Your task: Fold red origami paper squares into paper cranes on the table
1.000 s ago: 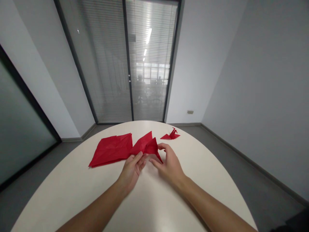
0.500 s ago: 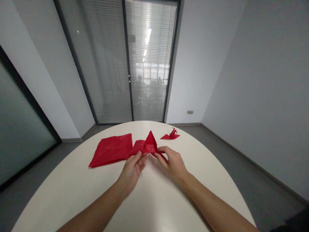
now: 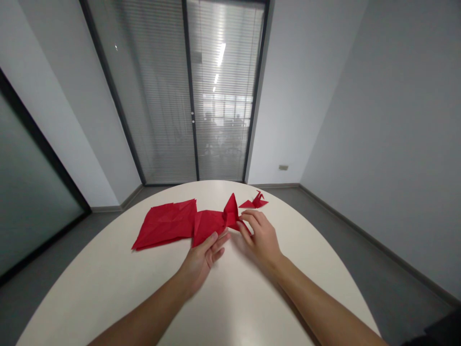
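Note:
A partly folded sheet of red paper (image 3: 209, 223) is held just above the table between both hands. My left hand (image 3: 207, 254) grips its lower edge, thumb on top and fingers beneath. A pointed flap stands up at the paper's right side. There my right hand (image 3: 261, 233) pinches the right end between thumb and fingers. Beyond the right hand a folded red paper crane (image 3: 256, 201) rests on the table. To the left lies a stack of red paper sheets (image 3: 165, 223), its right edge close against the held paper.
The round white table (image 3: 230, 307) spreads under both forearms. Past its far edge stands a glass partition with blinds (image 3: 223, 134). A grey wall (image 3: 403, 144) rises on the right, and a small wall socket (image 3: 283, 167) sits low near the corner.
The held paper has turned and opened out, so more of its flat left part shows. Its upright flap has shifted right. My left hand has moved slightly right.

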Action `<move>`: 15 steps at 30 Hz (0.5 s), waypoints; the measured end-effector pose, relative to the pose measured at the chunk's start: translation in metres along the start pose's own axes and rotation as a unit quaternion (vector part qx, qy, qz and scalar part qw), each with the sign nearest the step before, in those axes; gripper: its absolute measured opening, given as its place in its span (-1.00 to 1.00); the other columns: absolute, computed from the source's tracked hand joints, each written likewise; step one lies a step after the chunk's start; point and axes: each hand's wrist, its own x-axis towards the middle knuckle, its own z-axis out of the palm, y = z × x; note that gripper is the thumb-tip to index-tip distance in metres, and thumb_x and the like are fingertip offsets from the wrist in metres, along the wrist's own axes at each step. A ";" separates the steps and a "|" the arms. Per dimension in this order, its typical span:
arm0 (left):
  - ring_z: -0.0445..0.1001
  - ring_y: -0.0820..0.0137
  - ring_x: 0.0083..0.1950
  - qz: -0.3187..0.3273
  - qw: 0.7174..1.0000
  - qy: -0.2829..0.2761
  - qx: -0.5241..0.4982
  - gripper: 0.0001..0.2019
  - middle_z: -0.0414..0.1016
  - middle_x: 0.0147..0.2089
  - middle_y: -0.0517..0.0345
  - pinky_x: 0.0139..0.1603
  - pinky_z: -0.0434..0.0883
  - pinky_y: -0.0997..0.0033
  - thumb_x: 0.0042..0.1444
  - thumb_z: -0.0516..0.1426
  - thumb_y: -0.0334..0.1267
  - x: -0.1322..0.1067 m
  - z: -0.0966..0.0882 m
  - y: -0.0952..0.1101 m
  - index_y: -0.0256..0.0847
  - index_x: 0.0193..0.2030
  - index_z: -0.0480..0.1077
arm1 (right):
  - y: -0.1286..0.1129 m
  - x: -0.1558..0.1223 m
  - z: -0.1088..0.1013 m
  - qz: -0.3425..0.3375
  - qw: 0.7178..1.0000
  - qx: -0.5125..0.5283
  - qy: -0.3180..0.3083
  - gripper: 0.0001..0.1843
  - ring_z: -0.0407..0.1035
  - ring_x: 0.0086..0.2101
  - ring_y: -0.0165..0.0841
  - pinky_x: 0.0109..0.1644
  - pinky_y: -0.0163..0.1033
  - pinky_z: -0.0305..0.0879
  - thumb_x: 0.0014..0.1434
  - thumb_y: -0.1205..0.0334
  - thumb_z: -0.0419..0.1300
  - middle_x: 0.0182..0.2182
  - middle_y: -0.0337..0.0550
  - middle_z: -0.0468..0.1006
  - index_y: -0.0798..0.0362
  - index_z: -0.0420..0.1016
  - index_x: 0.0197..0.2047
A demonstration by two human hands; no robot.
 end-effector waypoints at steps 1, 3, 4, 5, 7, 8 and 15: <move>0.60 0.24 0.07 0.001 1.000 -0.006 0.008 -0.85 0.56 0.12 -0.19 -0.28 0.58 0.57 0.29 0.13 -0.44 0.000 0.000 -0.001 -0.38 -0.14 0.55 | 0.001 0.001 -0.001 -0.006 1.000 -0.012 0.000 -0.89 0.43 -0.09 -0.16 -0.05 -0.05 0.40 0.33 0.27 0.12 -0.13 -0.01 0.56 -0.01 0.47 -0.12; 0.58 0.21 0.10 0.007 0.999 -0.024 0.022 -0.85 0.53 0.16 -0.19 -0.27 0.58 0.55 0.27 0.15 -0.42 -0.001 -0.001 -0.003 -0.36 -0.10 0.55 | 0.004 0.002 -0.004 0.001 1.000 -0.025 -0.007 -0.90 0.42 -0.13 -0.15 -0.08 -0.04 0.38 0.33 0.27 0.12 -0.18 -0.03 0.56 -0.01 0.48 -0.15; 0.58 0.20 0.11 0.012 0.999 -0.036 0.026 -0.85 0.53 0.17 -0.18 -0.27 0.58 0.54 0.25 0.17 -0.41 -0.002 -0.001 -0.004 -0.34 -0.09 0.55 | 0.005 0.002 -0.004 0.010 1.000 -0.024 -0.010 -0.90 0.42 -0.15 -0.16 -0.09 -0.04 0.37 0.33 0.27 0.12 -0.20 -0.04 0.56 -0.01 0.48 -0.16; 0.57 0.18 0.12 0.016 0.998 -0.049 0.029 -0.85 0.53 0.18 -0.17 -0.26 0.58 0.52 0.23 0.20 -0.39 -0.002 -0.002 -0.004 -0.32 -0.09 0.54 | 0.005 0.003 -0.005 0.021 1.000 -0.017 -0.010 -0.89 0.42 -0.17 -0.16 -0.10 -0.05 0.36 0.33 0.27 0.11 -0.23 -0.05 0.56 -0.01 0.47 -0.17; 0.55 0.14 0.14 0.014 0.997 -0.072 0.023 -0.82 0.53 0.17 -0.18 -0.24 0.58 0.47 0.20 0.22 -0.32 -0.003 -0.003 -0.002 -0.29 -0.08 0.54 | 0.007 0.003 -0.005 0.049 0.999 0.007 -0.004 -0.89 0.43 -0.22 -0.20 -0.13 -0.07 0.36 0.33 0.26 0.10 -0.28 -0.08 0.56 -0.02 0.46 -0.20; 0.54 0.12 0.15 0.010 0.997 -0.077 0.017 -0.80 0.53 0.16 -0.19 -0.22 0.59 0.43 0.19 0.23 -0.29 -0.004 -0.003 -0.002 -0.29 -0.07 0.54 | 0.007 0.003 -0.005 0.064 0.998 0.018 0.001 -0.88 0.44 -0.24 -0.21 -0.14 -0.08 0.36 0.34 0.25 0.10 -0.30 -0.10 0.57 -0.02 0.46 -0.21; 0.63 0.21 -0.04 0.068 0.996 0.011 0.051 -0.69 0.61 0.05 -0.08 -0.26 0.59 0.41 0.11 0.31 -0.26 0.000 -0.002 -0.006 -0.24 -0.01 0.48 | 0.008 -0.001 -0.003 0.152 0.986 0.074 0.011 -0.90 0.51 -0.22 -0.19 -0.20 -0.14 0.41 0.30 0.18 0.13 -0.22 -0.12 0.63 -0.03 0.44 -0.19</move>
